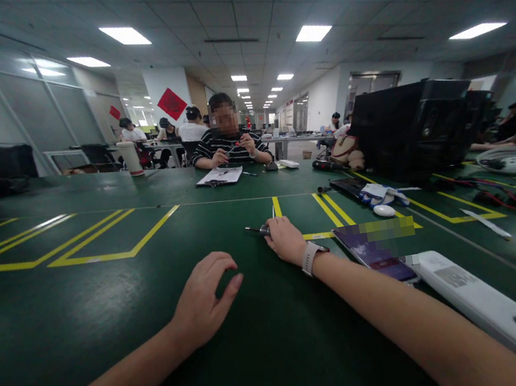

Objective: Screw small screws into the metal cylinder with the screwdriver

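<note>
My left hand [208,295] hovers at the middle of the green table [131,350], with nothing in it. Its fingers curve forward and the thumb stands apart from them. Farther out, my right hand [288,240], with a watch [313,257] on its wrist, has its fingers closed around a slim dark tool with a thin metal tip [257,229] that points left. A narrow pale strip shows just beyond those fingers. The tool's exact kind is too small to make out, and part of it is hidden by the hand.
Yellow tape [96,258] marks boxes on the table. A purple-screened phone [376,256] and a long white device [490,300] lie by my right forearm. Beyond are gloves [380,193], a black case [416,125], cables and a cup [130,159]. Opposite sits a person in a striped shirt near a clipboard [219,176].
</note>
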`<action>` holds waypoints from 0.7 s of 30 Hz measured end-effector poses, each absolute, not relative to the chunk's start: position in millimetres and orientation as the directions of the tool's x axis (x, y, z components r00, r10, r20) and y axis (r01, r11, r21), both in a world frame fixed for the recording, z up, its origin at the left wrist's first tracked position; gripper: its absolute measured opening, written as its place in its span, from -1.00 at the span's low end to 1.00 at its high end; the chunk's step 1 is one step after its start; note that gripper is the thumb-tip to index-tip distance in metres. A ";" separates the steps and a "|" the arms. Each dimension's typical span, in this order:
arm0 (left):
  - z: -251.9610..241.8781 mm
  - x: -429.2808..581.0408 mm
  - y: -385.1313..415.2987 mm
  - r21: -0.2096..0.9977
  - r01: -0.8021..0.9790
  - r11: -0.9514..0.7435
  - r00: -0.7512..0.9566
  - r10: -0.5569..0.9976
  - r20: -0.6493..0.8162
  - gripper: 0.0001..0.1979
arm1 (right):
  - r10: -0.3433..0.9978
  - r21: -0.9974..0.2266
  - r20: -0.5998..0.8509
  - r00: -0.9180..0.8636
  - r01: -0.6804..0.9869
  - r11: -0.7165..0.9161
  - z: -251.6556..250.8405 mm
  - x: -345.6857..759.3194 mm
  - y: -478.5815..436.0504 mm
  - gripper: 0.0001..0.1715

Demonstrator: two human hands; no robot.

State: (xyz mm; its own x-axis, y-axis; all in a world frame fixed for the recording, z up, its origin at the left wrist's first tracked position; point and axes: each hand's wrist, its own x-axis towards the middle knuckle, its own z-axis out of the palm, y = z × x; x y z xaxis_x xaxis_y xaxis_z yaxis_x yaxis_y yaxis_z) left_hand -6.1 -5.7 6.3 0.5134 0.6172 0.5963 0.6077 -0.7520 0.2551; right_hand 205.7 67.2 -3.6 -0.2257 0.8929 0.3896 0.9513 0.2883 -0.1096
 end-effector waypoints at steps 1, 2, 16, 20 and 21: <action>6.7 -5.9 -5.4 0.258 0.608 -0.751 0.523 0.623 0.582 -0.84 | 0.902 -0.105 0.387 -0.193 0.962 0.251 -3.7 210.3 72.8 -0.71; 7.0 -5.8 -5.0 0.258 0.608 -0.751 0.533 0.627 0.569 -0.84 | 0.909 -0.100 0.383 -0.164 0.971 0.217 -3.9 214.8 78.1 -0.71; 8.7 -4.0 -2.9 0.251 0.607 -0.754 0.562 0.631 0.534 -0.83 | 0.928 -0.089 0.360 0.096 0.994 -0.069 -5.0 249.0 114.3 -0.65; 8.8 -3.6 -2.9 0.254 0.611 -0.750 0.569 0.639 0.518 -0.83 | 0.930 -0.089 0.348 0.118 0.992 -0.092 -6.2 252.5 114.7 -0.66; 8.7 -3.5 -2.8 0.254 0.611 -0.749 0.571 0.640 0.514 -0.83 | 0.929 -0.088 0.350 0.120 0.992 -0.095 -6.5 252.7 114.5 -0.66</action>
State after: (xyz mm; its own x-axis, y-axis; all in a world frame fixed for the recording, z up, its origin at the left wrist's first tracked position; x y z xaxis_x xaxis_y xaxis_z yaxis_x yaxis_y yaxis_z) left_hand -3.5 -2.8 8.7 0.5712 0.6403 0.5136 0.6113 -0.7494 0.2544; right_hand 252.7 114.5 -6.5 0.1201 0.9289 0.3504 0.9916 -0.0950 -0.0880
